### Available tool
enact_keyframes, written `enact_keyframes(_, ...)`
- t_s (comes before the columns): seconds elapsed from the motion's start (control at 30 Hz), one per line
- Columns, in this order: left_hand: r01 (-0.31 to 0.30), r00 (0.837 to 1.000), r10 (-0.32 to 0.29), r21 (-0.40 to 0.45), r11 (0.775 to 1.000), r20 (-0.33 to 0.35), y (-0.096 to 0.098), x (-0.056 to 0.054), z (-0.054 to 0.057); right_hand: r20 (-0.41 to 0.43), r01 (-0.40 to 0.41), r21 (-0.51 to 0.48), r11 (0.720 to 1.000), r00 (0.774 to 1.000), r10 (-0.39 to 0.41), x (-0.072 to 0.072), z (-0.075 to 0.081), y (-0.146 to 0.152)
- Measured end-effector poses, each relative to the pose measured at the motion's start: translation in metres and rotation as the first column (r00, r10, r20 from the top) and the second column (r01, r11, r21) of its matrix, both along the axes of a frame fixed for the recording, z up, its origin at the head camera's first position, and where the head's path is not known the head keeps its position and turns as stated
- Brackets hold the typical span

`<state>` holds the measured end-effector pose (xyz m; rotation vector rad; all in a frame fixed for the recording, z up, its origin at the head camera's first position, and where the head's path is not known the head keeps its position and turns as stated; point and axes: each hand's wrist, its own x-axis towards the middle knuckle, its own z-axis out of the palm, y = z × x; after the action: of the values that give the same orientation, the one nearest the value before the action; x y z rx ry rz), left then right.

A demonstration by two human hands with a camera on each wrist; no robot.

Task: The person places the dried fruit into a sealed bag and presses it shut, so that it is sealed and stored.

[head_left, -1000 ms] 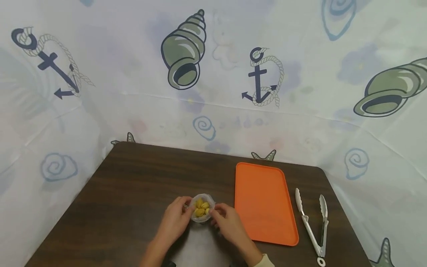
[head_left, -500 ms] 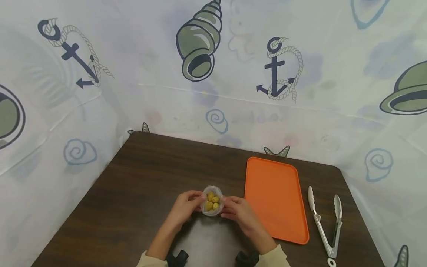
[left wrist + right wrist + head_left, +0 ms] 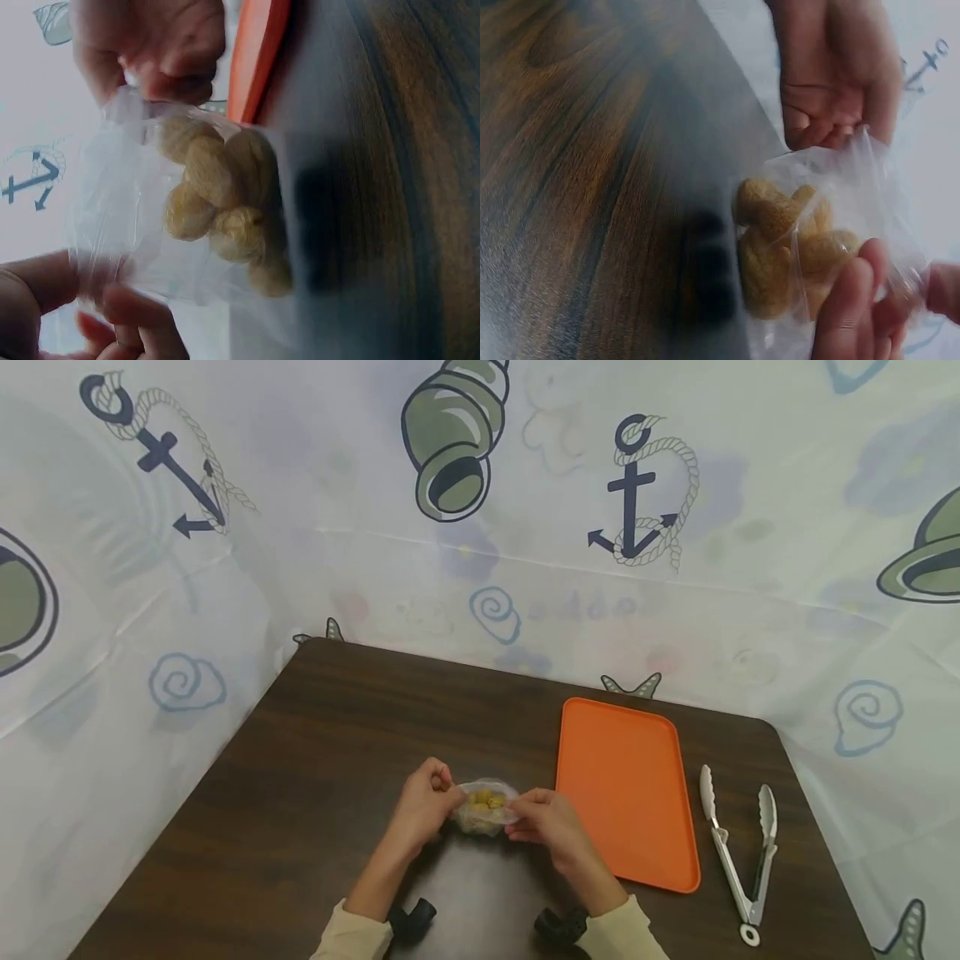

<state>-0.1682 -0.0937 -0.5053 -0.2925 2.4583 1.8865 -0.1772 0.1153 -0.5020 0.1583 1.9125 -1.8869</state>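
A clear plastic bag [image 3: 476, 823] stands between both hands near the front of the table. Inside lie several tan, nut-like pieces [image 3: 214, 172], bunched at its bottom. My left hand [image 3: 423, 806] pinches the left side of the bag's mouth between thumb and fingers. On the opposite side, my right hand [image 3: 555, 831] pinches the rim in the same way. Both wrist views show the upper part of the bag drawn taut between the hands. Whether the bag's bottom touches the table I cannot tell.
The dark wood table [image 3: 322, 727] has an orange tray [image 3: 630, 793] to the right of the hands. Beyond it lie metal tongs [image 3: 750, 902] with their arms spread. A patterned cloth [image 3: 360, 568] hangs behind the table.
The bag's mouth went from round to a wider, flatter oval, and its side now shows. My hands have spread slightly apart. The head view has shifted, moving the scene rightward.
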Motion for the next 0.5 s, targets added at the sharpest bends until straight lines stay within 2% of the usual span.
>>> enact_keyframes(0.07,-0.032,0.997,0.02,-0.173,0.984,-0.068,0.005,-0.001,0.003,-0.028,0.033,0.043,0.999,0.999,-0.031,0.002,0.003,-0.005)
enact_keyframes(0.1,-0.056,0.993,0.026,-0.268,0.962,-0.114,0.008,-0.001,0.004,-0.046,0.046,0.06,0.997,0.998,-0.044,0.003,0.005,-0.008)
enact_keyframes(0.13,-0.09,0.986,0.032,-0.363,0.927,-0.162,0.011,-0.002,0.005,-0.061,0.059,0.075,0.995,0.997,-0.055,0.003,0.005,-0.011)
enact_keyframes(0.17,-0.13,0.977,0.039,-0.449,0.884,-0.208,0.013,-0.003,0.005,-0.074,0.07,0.087,0.994,0.995,-0.064,0.004,0.006,-0.013)
enact_keyframes(0.23,-0.187,0.96,0.031,-0.55,0.814,-0.279,0.017,-0.003,0.006,-0.096,0.085,0.096,0.992,0.992,-0.076,0.004,0.006,-0.017)
enact_keyframes(0.27,-0.2,0.956,0.028,-0.577,0.792,-0.293,0.018,-0.004,0.006,-0.104,0.092,0.094,0.991,0.991,-0.083,0.003,0.007,-0.018)
enact_keyframes(0.33,-0.188,0.959,0.018,-0.592,0.783,-0.282,0.016,-0.004,0.007,-0.116,0.097,0.085,0.992,0.989,-0.087,0.003,0.006,-0.019)
enact_keyframes(0.4,-0.141,0.969,-0.009,-0.585,0.799,-0.246,0.013,-0.003,0.009,-0.13,0.088,0.078,0.993,0.989,-0.078,0.003,0.007,-0.019)
enact_keyframes(0.5,-0.038,0.976,-0.087,-0.549,0.835,-0.2,0.008,-0.003,0.012,-0.166,0.069,0.097,0.993,0.985,-0.052,0.003,0.007,-0.017)
